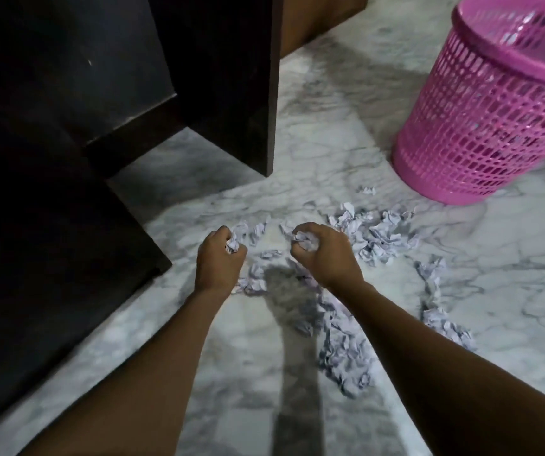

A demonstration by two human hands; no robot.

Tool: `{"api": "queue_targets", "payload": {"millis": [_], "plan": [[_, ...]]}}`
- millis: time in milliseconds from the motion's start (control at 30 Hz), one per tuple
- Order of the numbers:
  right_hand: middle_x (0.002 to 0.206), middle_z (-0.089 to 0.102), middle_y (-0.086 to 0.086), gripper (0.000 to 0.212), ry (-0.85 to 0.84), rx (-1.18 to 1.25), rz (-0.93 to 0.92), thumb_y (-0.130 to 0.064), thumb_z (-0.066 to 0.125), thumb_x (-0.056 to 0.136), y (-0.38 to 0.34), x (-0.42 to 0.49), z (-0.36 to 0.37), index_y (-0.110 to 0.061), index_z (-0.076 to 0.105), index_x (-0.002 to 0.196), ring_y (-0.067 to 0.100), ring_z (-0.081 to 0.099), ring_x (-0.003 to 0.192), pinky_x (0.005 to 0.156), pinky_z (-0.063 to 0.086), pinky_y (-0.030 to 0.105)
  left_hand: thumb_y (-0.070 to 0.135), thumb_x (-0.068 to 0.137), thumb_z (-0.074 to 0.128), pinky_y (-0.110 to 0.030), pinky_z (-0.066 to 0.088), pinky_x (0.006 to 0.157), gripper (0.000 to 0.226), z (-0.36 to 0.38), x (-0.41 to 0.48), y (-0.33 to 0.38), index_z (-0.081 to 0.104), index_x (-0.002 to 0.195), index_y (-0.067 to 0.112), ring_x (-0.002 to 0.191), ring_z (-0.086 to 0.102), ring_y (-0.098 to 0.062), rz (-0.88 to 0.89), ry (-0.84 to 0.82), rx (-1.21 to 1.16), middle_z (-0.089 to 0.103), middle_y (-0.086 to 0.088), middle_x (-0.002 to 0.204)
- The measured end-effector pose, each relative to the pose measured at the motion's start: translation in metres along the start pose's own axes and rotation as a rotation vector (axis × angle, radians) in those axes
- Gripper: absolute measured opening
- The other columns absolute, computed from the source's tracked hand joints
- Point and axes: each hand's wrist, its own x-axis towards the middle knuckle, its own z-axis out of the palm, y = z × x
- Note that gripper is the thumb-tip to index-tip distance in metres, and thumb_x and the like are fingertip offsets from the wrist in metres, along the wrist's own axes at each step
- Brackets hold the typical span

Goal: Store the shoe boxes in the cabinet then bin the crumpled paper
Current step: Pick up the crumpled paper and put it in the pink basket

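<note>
Several balls of crumpled white paper [379, 238] lie scattered on the marble floor [511, 291] in front of me. My left hand [220, 261] grips a wad of crumpled paper [233, 243] in its curled fingers. My right hand [322, 251] grips another wad [304, 240]. Both hands hover low over the scattered paper. A pink mesh bin [495, 110] stands at the upper right, beyond the paper. The dark cabinet [50, 126] fills the left side; no shoe boxes are visible.
More crumpled paper trails toward me under my right forearm [340, 357] and at the right [435, 311]. The cabinet's dark panel [248, 93] juts out at the top centre. A brown wooden surface [317, 21] lies behind it.
</note>
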Motion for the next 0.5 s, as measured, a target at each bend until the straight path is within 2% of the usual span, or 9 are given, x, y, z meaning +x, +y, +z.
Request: {"api": "queue_targets", "payload": {"millis": [133, 200, 300, 333, 400, 500], "plan": [[0.113, 0.070, 0.004, 0.030, 0.037, 0.092, 0.068, -0.025, 0.068, 0.085, 0.041, 0.018, 0.015, -0.024, 0.069, 0.115, 0.021, 0.065, 0.101, 0.088, 0.053, 0.036, 0.001, 0.079, 0.063, -0.032, 0.024, 0.057, 0.039, 0.020, 0.011, 0.000, 0.030, 0.066, 0.017, 0.065, 0.036, -0.021, -0.038, 0.066, 0.191, 0.035, -0.001, 0.067], [0.113, 0.069, 0.004, 0.030, 0.060, 0.063, -0.002, -0.025, 0.068, 0.085, 0.048, 0.027, 0.029, -0.023, 0.069, 0.115, 0.023, 0.062, 0.103, 0.087, 0.052, 0.037, 0.002, 0.080, 0.063, -0.033, 0.030, 0.063, 0.032, 0.029, 0.014, -0.008, 0.036, 0.070, 0.017, 0.074, 0.045, -0.028, -0.022, 0.072, 0.267, 0.043, -0.006, 0.074], [0.109, 0.067, 0.008, 0.029, 0.075, -0.056, -0.189, -0.024, 0.065, 0.085, 0.057, 0.043, 0.045, -0.020, 0.069, 0.114, 0.030, 0.059, 0.100, 0.081, 0.052, 0.039, -0.001, 0.079, 0.060, -0.028, 0.031, 0.070, 0.020, 0.041, 0.024, -0.019, 0.050, 0.084, 0.015, 0.091, 0.046, -0.029, 0.031, 0.100, 0.329, 0.053, -0.007, 0.087], [0.107, 0.067, 0.008, 0.030, 0.084, -0.092, -0.250, -0.025, 0.063, 0.085, 0.061, 0.047, 0.049, -0.018, 0.069, 0.113, 0.031, 0.058, 0.097, 0.079, 0.051, 0.040, -0.003, 0.079, 0.060, -0.025, 0.032, 0.074, 0.021, 0.044, 0.027, -0.022, 0.056, 0.093, 0.012, 0.096, 0.046, -0.029, 0.081, 0.107, 0.327, 0.056, -0.008, 0.093], [0.107, 0.065, 0.009, 0.032, 0.081, -0.169, -0.350, -0.029, 0.059, 0.085, 0.073, 0.054, 0.056, -0.016, 0.068, 0.113, 0.031, 0.058, 0.095, 0.076, 0.051, 0.041, -0.007, 0.077, 0.062, -0.022, 0.034, 0.087, 0.039, 0.047, 0.035, -0.035, 0.062, 0.113, 0.008, 0.108, 0.046, -0.031, 0.177, 0.068, 0.339, 0.058, -0.012, 0.108], [0.112, 0.063, 0.009, 0.032, 0.038, -0.246, -0.439, -0.031, 0.057, 0.089, 0.089, 0.056, 0.065, -0.014, 0.067, 0.114, 0.032, 0.057, 0.105, 0.087, 0.050, 0.043, -0.007, 0.082, 0.062, -0.030, 0.037, 0.103, 0.055, 0.044, 0.037, -0.058, 0.059, 0.133, 0.014, 0.131, 0.036, -0.028, 0.186, -0.135, 0.369, 0.050, -0.010, 0.139]]}}
